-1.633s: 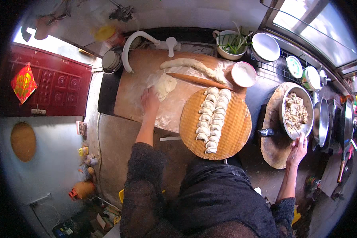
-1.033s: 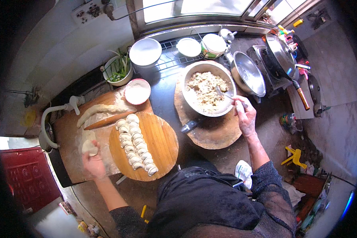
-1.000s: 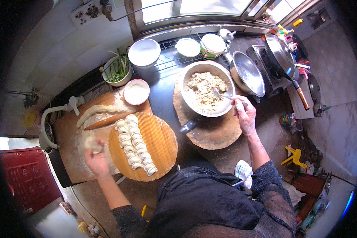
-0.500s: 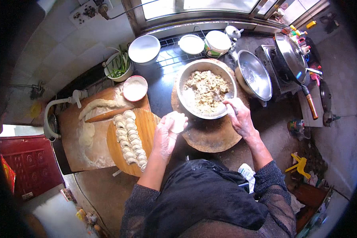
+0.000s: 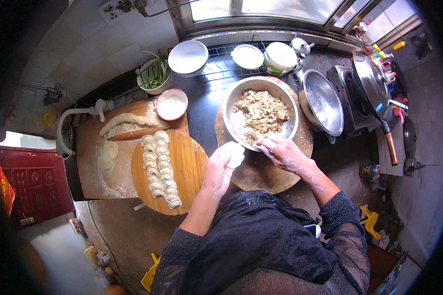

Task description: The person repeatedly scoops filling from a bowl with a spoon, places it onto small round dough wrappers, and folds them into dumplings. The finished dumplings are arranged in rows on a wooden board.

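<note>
My left hand holds a round white dough wrapper in front of the metal bowl. Chopped, pale brown filling lies in that bowl. At the bowl's near rim, the fingers of my right hand are pinched together. What they hold is hard to make out; a small greyish shape shows in the filling just beyond them. Flour whitens both hands. To the left, folded dumplings stand in two rows on a round wooden board.
The bowl rests on a round chopping block. On the floured board lie a dough roll, a rolling pin and flattened dough. Around stand a flour bowl, an empty metal basin and a lidded pan on a stove.
My right hand has moved left along the bowl's near rim, closer to my left hand. The left hand still holds the wrapper. The whole view has shifted slightly.
</note>
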The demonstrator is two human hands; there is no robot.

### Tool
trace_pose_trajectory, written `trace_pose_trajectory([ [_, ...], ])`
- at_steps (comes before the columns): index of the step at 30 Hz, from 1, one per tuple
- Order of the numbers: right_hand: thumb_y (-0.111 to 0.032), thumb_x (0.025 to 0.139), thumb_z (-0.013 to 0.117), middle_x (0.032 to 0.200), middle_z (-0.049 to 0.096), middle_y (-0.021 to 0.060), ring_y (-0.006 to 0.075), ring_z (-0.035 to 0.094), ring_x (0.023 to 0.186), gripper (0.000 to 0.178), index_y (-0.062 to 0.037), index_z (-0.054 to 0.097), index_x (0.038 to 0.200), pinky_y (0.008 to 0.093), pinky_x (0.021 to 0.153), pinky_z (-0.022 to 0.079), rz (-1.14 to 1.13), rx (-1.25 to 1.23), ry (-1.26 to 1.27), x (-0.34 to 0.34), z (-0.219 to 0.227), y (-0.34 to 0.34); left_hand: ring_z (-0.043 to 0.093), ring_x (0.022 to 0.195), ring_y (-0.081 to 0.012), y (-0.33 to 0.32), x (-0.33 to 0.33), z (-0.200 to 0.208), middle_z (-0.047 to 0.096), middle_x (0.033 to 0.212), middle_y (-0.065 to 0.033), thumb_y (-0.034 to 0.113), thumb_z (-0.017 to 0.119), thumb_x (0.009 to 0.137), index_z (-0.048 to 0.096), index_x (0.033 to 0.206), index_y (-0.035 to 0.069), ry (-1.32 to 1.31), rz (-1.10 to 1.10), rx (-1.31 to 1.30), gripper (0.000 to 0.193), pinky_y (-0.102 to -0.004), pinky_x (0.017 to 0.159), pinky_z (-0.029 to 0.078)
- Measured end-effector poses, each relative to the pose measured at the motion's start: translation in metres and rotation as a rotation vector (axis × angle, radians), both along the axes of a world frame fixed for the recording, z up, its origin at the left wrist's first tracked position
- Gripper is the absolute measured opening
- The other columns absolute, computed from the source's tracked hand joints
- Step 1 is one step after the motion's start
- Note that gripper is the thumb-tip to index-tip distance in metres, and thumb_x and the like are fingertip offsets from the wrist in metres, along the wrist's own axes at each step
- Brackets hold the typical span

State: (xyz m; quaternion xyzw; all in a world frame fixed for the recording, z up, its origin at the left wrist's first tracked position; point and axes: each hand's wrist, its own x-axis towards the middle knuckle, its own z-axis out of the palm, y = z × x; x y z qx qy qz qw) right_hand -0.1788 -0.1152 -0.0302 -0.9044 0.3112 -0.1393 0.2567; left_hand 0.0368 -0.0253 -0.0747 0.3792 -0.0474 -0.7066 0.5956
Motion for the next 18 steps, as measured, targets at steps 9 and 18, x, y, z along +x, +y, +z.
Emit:
trace_pose_trajectory([
  [9,-0.031,0.105,0.048,0.065,0.053,-0.0019,0.0049,0.039,0.051,0.036,-0.0022,0.068,0.109,0.0211,0.05,0.032,-0.668,0.876,-0.554,-0.02,-0.015,0.013,0.059,0.12,-0.0394,-0.01,0.002,0.018,0.057,0.13,-0.026,0.007,0.04,0.101,0.046,0.132,-0.008,0.013,0.15,0.033,0.035,-0.0518,0.102,0.05],
  [18,-0.028,0.105,0.048,0.089,0.068,0.0075,0.009,0.051,0.059,0.034,0.0001,0.067,0.112,0.0223,0.057,0.043,-0.66,0.74,-0.734,-0.013,0.019,0.022,0.062,0.11,-0.0266,-0.055,-0.016,0.027,0.062,0.123,-0.0187,0.013,0.05,0.102,0.054,0.13,-0.004,0.139,0.19,-0.013,0.033,-0.042,0.098,0.052],
])
